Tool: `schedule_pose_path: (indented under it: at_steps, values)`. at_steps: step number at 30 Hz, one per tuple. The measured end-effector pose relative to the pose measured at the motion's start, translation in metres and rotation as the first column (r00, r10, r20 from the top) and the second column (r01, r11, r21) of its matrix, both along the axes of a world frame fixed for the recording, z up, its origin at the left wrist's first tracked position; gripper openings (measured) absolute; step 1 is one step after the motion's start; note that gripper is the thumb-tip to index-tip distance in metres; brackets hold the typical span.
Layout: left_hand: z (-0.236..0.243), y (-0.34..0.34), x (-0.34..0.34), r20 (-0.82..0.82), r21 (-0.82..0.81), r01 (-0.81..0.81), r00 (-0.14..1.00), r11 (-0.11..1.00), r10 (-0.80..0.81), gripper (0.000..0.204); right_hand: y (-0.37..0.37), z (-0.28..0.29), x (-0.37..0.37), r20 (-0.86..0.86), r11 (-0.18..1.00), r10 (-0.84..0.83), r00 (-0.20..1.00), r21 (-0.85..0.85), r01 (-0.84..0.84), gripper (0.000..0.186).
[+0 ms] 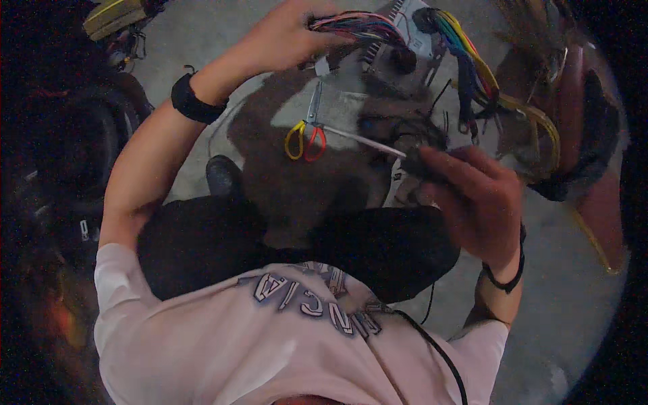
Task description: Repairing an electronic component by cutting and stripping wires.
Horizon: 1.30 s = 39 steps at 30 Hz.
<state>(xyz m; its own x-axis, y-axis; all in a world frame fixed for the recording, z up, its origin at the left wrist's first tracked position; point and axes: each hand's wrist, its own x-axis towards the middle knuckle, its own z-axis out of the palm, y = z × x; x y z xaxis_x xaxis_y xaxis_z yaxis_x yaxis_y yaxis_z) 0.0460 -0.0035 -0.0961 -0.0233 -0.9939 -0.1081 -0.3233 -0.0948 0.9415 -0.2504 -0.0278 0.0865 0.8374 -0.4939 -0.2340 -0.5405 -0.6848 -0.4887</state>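
Observation:
My left hand (297, 40) grips a bundle of many coloured wires (358, 23) at the top, beside a silver metal-cased unit with fins (415, 40). A thicker harness of yellow, blue and red wires (462, 50) hangs from that unit's right. My right hand (476, 192), somewhat blurred, is closed on the dark handle of a screwdriver (368, 143), whose long thin shaft points left. Near its tip lie scissors (314, 101) with one yellow and one red loop handle.
My crossed legs (189, 236) rest on the grey concrete floor (547, 310). Dark cables (439, 128) lie ahead. A bulky black object (88, 148) stands at the left, with a yellowish block (111, 17) behind it. Reddish-brown panels with black padding (597, 216) are at the right.

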Motion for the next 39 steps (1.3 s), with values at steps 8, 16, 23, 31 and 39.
schedule_pose_path:
  at_steps: [8,16,23,31,39]
  values:
    - [-0.065,-0.009,0.0,-0.015,0.126,-0.033,0.999,0.992,0.036,0.027,-0.005,-0.066,-0.061,0.044,0.993,-0.11,0.993,0.049,0.108,0.039]
    - [-0.021,-0.005,-0.005,0.192,0.105,-0.031,0.981,0.994,0.011,0.039,0.003,-0.091,-0.072,0.151,0.98,-0.198,0.968,0.009,0.199,0.032]
    - [-0.006,0.01,-0.031,0.138,0.062,-0.062,0.989,0.996,0.053,0.045,-0.009,-0.094,-0.08,0.111,0.986,-0.16,0.981,0.073,0.152,0.03]
    - [-0.006,0.002,-0.04,0.062,0.169,-0.067,0.996,0.983,0.057,0.043,-0.027,-0.182,-0.129,0.075,0.82,-0.451,0.889,0.429,0.38,0.032]
    - [-0.009,0.002,-0.048,0.248,0.134,-0.101,0.967,0.986,0.066,0.041,-0.01,-0.338,-0.187,-0.042,0.629,-0.671,0.74,0.497,0.598,0.041]
